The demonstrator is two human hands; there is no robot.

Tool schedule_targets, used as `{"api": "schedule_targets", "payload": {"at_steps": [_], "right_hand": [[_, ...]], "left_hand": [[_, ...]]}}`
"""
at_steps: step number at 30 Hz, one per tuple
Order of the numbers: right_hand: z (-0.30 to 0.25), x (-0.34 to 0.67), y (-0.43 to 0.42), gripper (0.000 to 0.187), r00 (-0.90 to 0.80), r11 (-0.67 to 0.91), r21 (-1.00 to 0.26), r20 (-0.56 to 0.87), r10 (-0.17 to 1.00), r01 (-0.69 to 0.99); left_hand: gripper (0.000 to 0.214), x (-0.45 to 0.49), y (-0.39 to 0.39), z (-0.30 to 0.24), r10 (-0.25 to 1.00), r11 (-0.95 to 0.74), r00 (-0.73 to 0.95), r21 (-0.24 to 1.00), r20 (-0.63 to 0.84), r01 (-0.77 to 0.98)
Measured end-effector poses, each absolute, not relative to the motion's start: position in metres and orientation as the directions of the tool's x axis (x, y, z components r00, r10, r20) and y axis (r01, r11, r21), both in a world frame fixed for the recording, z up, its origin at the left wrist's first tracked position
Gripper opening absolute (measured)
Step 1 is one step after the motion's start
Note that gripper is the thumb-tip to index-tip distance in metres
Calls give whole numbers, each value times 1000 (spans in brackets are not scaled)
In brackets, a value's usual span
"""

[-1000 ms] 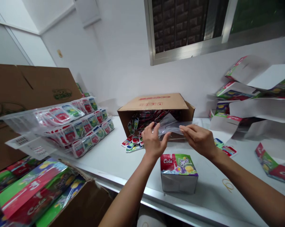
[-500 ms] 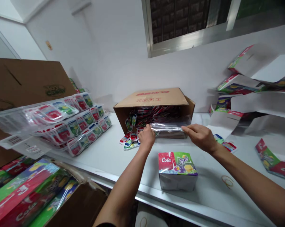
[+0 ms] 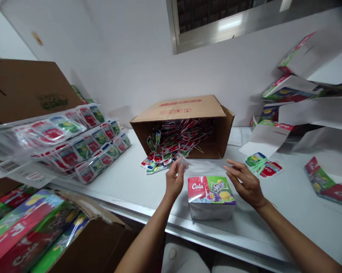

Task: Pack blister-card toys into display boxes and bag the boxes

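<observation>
At far left, low down, packed in a brown carton [image 3: 94, 235]: shiny film-wrapped boxes [image 3: 20, 231]. Just above, stacked in clear trays, rows of red and green packets [image 3: 88, 148]. Next, lying on the white table [image 3: 150, 193] near the wall, mouth toward the camera, a tipped cardboard box [image 3: 176, 106] with more such packets inside, and loose packets [image 3: 156, 161] spilled at the left corner of its mouth.

Then the left hand [image 3: 175, 180], thumb and fingers together, pinching clear film [image 3: 206, 167] (blurred, so hard to trace edge to edge). Beneath and nearer the table's front edge, sitting flat between both forearms, the Cola-and-Sprite box [image 3: 212, 191]. To its right, the right hand [image 3: 246, 182], fingers loosely spread and apparently gripping nothing; impossible to tell whether touching the film's edge.

Farther right, near that hand, a few green and red packets [image 3: 256, 161], then a pile of unfolded printed cartons [image 3: 324, 112].

Step in hand, judging by the pose: opening out the film just behind the closed-up box. Called for next, probably: a firm hold on the film's free side, both edges kept apart, box kept square.
</observation>
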State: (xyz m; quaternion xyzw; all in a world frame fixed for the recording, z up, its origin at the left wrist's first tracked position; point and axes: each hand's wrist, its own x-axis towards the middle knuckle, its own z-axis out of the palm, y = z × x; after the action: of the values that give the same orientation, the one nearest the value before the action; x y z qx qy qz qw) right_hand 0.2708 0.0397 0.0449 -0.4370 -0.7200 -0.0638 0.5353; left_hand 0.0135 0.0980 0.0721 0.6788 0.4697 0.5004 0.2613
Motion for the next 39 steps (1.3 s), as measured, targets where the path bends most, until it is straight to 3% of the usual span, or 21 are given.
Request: {"api": "schedule_targets", "payload": {"at_steps": [4,9,12,18,22,25,30,32,34,36,39], "right_hand": [[44,274,5,55,-132,644,-282,847,516,711],[31,273,-23,67,-172,606,-189,856,487,773],[23,272,-33,68,-175,588,-174,855,489,790],[12,271,-43,74,-179,553,-140,858,482,821],[8,271,-46,75,-176,541,-136,856,486,830],[5,271,-47,70,-152,558,-198,842,517,806],[-1,267,-45,47,-59,593,-457,758,650,663],[-3,267,-40,57,61,515,-614,676,735,599],[-3,269,-32,85,133,440,-736,576,807,515],[-2,273,-20,108,103,436,-823,501,859,364],[5,278,-1,101,25,379,-926,378,925,-3]], "left_hand": [[40,-3,48,61,848,-530,210,786,487,318],[45,-10,21,41,652,-754,292,554,700,353],[51,-8,15,33,599,-790,335,471,727,391],[58,-7,17,23,679,-733,377,556,630,391],[74,-20,22,35,728,-667,526,629,439,399],[87,-22,22,46,784,-553,546,731,296,399],[76,-2,21,48,900,-389,332,866,284,313],[73,4,22,47,895,-403,324,865,305,299],[71,6,23,47,887,-419,330,862,323,284],[73,4,24,47,881,-429,335,861,333,273],[78,1,25,47,865,-456,356,849,353,266]]}}
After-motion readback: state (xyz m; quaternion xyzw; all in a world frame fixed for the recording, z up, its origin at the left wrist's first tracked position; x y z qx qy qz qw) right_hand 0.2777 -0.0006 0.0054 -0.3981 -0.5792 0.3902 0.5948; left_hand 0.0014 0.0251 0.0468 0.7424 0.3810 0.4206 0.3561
